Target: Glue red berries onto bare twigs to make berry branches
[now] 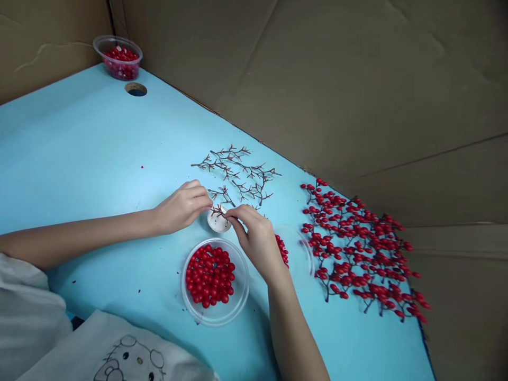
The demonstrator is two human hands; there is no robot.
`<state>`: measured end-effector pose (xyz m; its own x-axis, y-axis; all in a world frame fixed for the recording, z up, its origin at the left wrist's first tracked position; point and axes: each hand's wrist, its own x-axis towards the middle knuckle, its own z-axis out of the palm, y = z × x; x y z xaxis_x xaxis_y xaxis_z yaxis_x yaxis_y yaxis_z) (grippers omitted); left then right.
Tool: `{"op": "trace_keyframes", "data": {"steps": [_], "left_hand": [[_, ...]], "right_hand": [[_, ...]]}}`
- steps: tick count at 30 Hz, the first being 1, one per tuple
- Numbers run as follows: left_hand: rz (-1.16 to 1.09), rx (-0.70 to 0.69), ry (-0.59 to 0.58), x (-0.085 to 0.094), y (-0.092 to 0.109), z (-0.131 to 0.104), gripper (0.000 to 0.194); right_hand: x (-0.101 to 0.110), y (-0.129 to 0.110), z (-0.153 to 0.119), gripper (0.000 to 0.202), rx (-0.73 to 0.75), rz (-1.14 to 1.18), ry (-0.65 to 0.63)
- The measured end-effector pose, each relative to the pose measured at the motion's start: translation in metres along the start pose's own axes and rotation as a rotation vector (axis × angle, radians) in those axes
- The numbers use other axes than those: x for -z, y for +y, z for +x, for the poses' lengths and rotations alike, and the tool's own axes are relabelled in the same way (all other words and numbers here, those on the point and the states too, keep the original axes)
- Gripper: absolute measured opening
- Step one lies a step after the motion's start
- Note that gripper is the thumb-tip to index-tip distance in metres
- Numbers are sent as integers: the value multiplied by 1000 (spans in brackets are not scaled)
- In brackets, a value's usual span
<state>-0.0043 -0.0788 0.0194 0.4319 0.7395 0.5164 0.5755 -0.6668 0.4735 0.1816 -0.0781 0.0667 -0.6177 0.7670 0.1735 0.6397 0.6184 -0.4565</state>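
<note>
My right hand [257,238] pinches a bare brown artificial twig [218,211] between thumb and forefinger. The twig is over a small white round dish [218,223] with dark specks in it. At the twig's branched tips, my left hand [184,206] has its fingers pressed together; whatever they hold is too small to tell. Below both hands stands a clear round tub [241,296] with loose red berries [210,275] in it. More bare twigs [238,166] lie just beyond the hands. Partly behind my right wrist are other red berries [282,250] beside a clear round plastic piece [301,256].
Many twigs bearing red berries [357,248] spread over the right side of the blue table [91,143]. A second clear tub [119,61] of red pieces stands at the far left corner, near a round hole [136,90]. Cardboard walls [317,95] border the back.
</note>
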Motion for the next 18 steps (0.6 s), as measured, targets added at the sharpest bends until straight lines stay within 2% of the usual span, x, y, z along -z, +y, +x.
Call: {"op": "trace_keyframes", "data": {"steps": [7,11,18], "left_hand": [[29,-2,-13,2,2,-2,19],[40,27,-56,2,2,-2,20],[69,103,-139,3,4,-1,23]], "right_hand": [[5,0,5,15,-17,-31,4],[2,0,7,15,-26,-42,-38],[-6,1,10,16,-10,-27,-16]]}}
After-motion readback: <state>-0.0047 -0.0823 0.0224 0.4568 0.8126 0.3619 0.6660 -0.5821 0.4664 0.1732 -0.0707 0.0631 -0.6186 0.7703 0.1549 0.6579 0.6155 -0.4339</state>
